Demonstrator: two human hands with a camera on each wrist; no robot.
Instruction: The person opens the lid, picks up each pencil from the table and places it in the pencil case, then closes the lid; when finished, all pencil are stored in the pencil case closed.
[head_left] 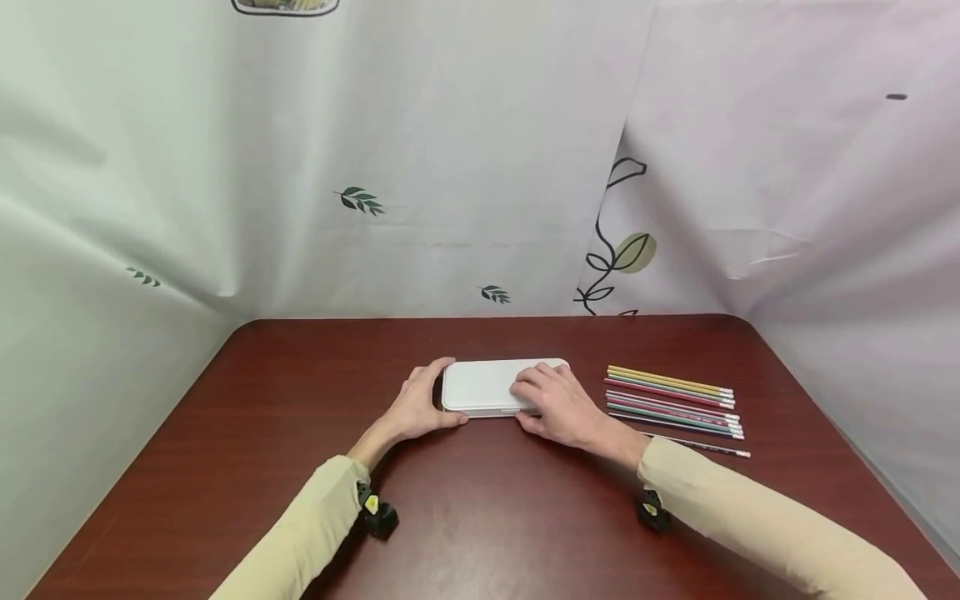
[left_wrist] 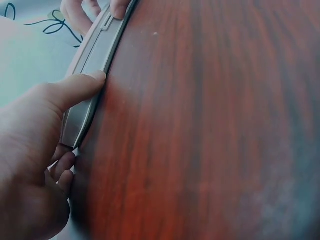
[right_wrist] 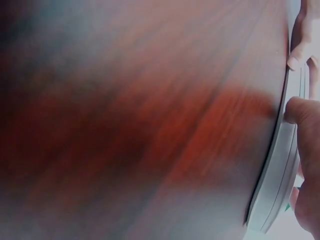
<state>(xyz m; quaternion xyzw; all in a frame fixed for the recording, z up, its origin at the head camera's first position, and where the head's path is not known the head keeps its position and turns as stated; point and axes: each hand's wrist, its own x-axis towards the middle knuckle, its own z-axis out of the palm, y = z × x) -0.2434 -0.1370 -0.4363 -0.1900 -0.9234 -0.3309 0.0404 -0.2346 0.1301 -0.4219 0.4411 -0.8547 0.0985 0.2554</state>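
Note:
A flat white pencil case with its lid down lies near the middle of the table. My left hand grips its left end, thumb at the front edge and fingers round the back. On the right part of the lid rest the bent fingers of my right hand, while the thumb is at the front edge, close to the latch. In the right wrist view, that thumb touches the front side of the case. The right hand hides the case's front right corner in the head view.
Several pencils with eraser ends lie side by side to the right of the case, behind the right forearm. The dark red wooden table has a pale patterned curtain behind it and at both sides.

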